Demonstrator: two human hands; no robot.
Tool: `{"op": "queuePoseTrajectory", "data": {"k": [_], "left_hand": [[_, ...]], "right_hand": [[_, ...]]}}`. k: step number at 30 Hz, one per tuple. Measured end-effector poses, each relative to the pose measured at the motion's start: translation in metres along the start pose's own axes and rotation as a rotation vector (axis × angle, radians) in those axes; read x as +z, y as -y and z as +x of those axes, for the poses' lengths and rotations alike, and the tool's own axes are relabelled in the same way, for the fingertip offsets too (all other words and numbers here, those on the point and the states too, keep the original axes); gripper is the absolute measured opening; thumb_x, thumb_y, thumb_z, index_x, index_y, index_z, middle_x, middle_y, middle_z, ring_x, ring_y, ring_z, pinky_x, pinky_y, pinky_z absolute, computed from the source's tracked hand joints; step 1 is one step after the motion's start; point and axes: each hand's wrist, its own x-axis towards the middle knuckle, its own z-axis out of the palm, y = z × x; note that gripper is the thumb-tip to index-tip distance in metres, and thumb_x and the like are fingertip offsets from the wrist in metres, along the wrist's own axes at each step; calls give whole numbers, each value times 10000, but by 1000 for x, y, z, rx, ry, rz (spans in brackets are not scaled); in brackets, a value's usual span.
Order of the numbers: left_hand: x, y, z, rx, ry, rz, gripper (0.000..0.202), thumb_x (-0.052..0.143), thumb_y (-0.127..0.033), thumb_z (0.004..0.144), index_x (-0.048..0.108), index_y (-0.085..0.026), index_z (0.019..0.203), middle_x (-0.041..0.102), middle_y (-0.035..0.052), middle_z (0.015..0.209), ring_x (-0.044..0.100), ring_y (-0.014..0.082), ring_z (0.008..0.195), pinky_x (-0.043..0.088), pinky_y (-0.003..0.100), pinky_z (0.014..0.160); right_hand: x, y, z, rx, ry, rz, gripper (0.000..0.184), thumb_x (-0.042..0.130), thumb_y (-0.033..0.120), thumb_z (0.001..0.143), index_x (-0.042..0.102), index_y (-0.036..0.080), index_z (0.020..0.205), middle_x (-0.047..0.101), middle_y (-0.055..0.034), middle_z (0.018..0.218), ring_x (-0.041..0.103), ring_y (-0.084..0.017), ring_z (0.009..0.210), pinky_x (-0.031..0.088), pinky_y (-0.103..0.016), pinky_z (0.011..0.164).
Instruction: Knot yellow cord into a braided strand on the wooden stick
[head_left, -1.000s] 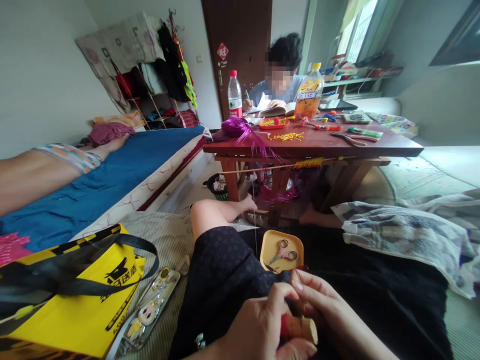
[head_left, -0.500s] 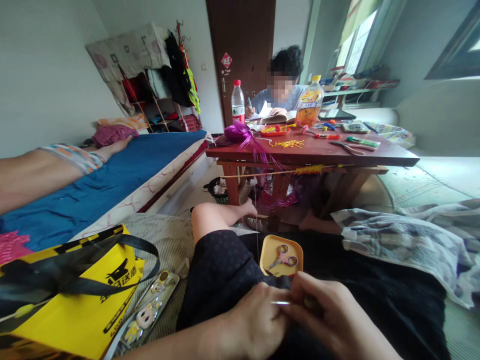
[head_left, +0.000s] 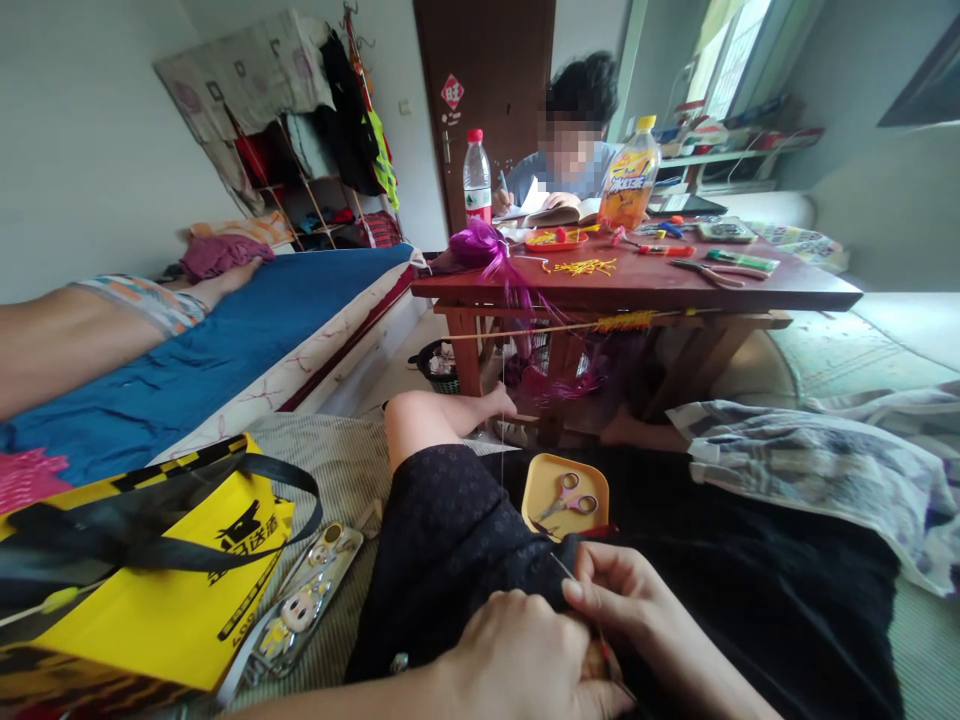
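Observation:
My right hand [head_left: 626, 595] pinches a thin, needle-like metal piece [head_left: 561, 566] between thumb and fingertips, its point slanting up and left. Just below and left, my left hand [head_left: 517, 650] is curled closed over my lap. A small brownish-red thing [head_left: 606, 660] shows at its fingers, mostly covered, so its kind is unclear. Beyond the hands, a yellow tray [head_left: 536, 480] rests on the black cloth with small scissors [head_left: 576, 496] in it. A fine thread [head_left: 502, 430] runs down from the table area toward my lap.
Left of me lie a yellow bag [head_left: 172, 600] and a cartoon-figured case [head_left: 304, 600]. Ahead, a red-brown table [head_left: 660, 285] bears bottles, pliers [head_left: 709, 273] and purple strands [head_left: 480, 250]. A person writes behind it; another's legs lie on the blue bed [head_left: 300, 300].
The metal piece was nearly level between my hands; now it slants up in my right fingers. My right hand has turned, and the brownish-red thing shows more. The view has tilted slightly.

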Motion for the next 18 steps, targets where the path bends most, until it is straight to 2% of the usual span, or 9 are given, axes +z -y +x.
{"op": "queuePoseTrajectory", "data": {"k": [4,9,13,18], "left_hand": [[-1,-1,-1,-32,2,5,394,540,-510,734,705,-155,694,643,85,481,561,228,354,345,261,346],[-10,-4,0,-139,204,-76,447,465,-503,784,695,-125,848,694,155,684,650,310,576,487,358,513],[-15,-8,1,-169,266,-118,482,442,-508,796,673,-108,934,692,182,770,654,344,669,503,419,591],[-15,-10,3,-159,264,-135,467,463,-496,793,674,-102,926,690,187,759,651,360,665,502,434,575]], "right_hand": [[-1,-3,3,-5,-18,7,459,739,437,585,375,163,527,351,79,458,241,-30,431,148,-196,426],[-3,-7,6,-4,-35,10,460,747,447,567,381,169,539,342,86,439,226,-26,408,134,-194,402],[-3,-9,9,5,-25,52,463,755,434,559,374,173,540,348,88,439,222,-22,396,136,-188,389],[-4,-9,12,16,-34,59,461,762,424,557,374,176,553,323,105,412,189,-5,359,112,-171,357]]}}
